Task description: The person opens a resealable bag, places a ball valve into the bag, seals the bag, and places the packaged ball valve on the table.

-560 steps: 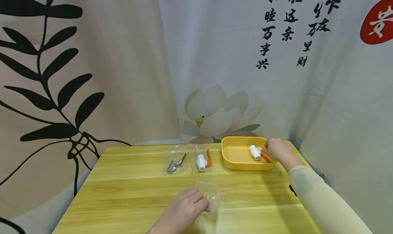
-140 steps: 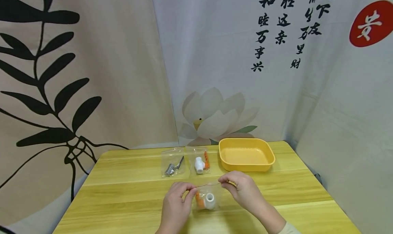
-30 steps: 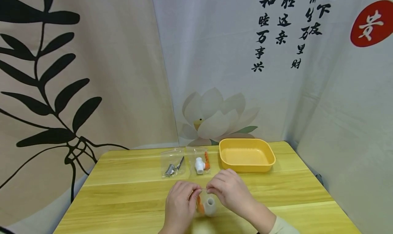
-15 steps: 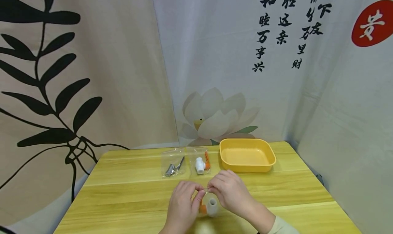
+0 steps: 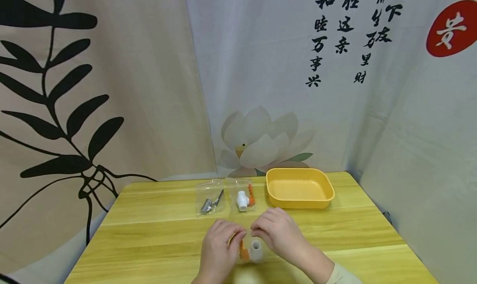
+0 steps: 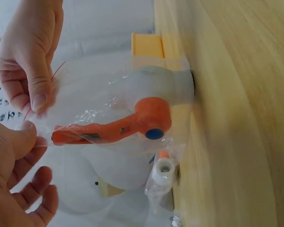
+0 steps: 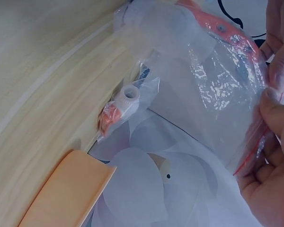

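A clear zip bag [image 6: 97,106] with a red strip along its mouth hangs between my hands over the table. Inside it is a valve [image 5: 256,251] with a white body and an orange handle; in the left wrist view the handle points toward the bag's mouth. My left hand [image 5: 220,247] pinches the mouth edge between thumb and forefinger, its other fingers loosely bent. Close beside it, my right hand [image 5: 282,235] pinches the same edge, fingertips right at the red strip. From the head view, the fingers hide most of the strip.
At the back of the wooden table [image 5: 149,234] lie two clear bags. One holds grey metal parts [image 5: 209,204], the other a white valve [image 5: 242,201] with an orange handle. A yellow tray [image 5: 300,204] stands right of them, against the curtain side.
The valve was in the yellow tray at first and is now in the bag. My right hand has since moved left along the mouth, near my left hand. Over the last second both hands barely shift.
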The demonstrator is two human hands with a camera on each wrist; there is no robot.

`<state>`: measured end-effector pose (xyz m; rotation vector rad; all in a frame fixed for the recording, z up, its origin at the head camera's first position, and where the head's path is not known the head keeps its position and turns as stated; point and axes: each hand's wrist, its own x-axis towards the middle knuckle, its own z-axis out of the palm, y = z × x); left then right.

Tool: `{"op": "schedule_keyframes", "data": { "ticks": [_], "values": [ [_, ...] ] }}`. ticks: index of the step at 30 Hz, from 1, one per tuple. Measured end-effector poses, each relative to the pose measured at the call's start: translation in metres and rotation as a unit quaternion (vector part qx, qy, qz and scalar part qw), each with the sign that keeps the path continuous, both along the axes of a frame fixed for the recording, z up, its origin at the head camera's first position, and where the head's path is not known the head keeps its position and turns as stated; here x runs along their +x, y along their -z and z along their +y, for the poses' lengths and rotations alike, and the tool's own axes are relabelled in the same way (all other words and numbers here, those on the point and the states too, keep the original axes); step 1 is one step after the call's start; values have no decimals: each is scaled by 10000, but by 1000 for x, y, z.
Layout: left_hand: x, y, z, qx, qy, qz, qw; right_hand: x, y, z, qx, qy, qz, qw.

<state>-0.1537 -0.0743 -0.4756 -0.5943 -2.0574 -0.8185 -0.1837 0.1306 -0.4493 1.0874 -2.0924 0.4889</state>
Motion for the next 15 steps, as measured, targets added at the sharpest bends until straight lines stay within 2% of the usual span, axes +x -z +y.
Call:
{"op": "schedule_keyframes", "data": {
  "ticks": [7,15],
  "values": [
    [-1,1,1,-68,129,-46,9999,1,1,0,-32,-56,91,9999],
    [-3,3,0,-8,58,53,10000,0,3,2,-52,-131,27,9999]
  ]
}}
